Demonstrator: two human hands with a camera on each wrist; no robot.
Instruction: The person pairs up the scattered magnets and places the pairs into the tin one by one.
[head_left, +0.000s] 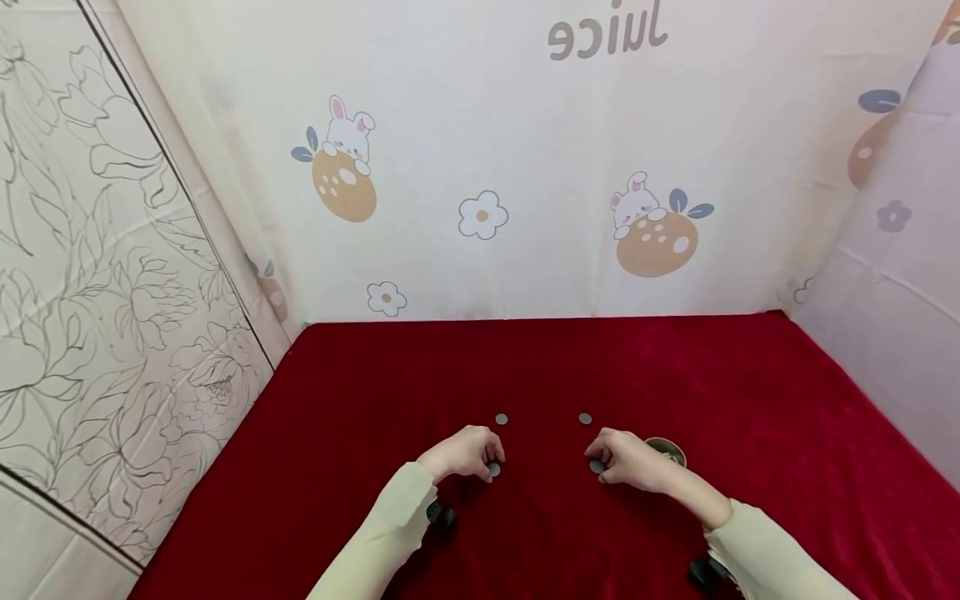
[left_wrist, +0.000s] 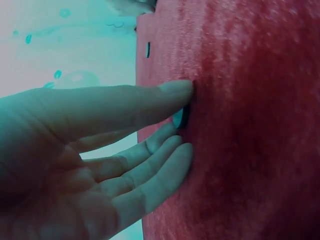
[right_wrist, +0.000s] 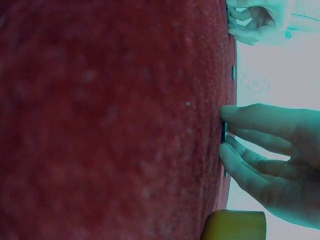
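A pale printed curtain (head_left: pixel 540 125) hangs beyond the bowl, red cloth (head_left: pixel 540 375) spreading all around it. Head view first: here's that bowl (head_left: pixel 683 456), partly hidden by the right hand (head_left: pixel 628 461) just beside it! Well to the bowl's left, the left hand (head_left: pixel 467 452) works at the left disc (head_left: pixel 494 470); the right disc (head_left: pixel 597 466) sits nearer the bowl. Two loose ones, the far-left disc (head_left: pixel 502 419) and far-right disc (head_left: pixel 585 419), lie leftward of the bowl and farther back.

Over to the left wrist: thumb and fingers close in a pinch, the left disc right between their tips, close to the cloth. A rim hold, probably because something so thin and flat offers little else.

And the right wrist! Thumb and fingertip bracket the right disc, apparently pinching its edges, the bowl near the fingers. Whether it's off the cloth, can't tell.
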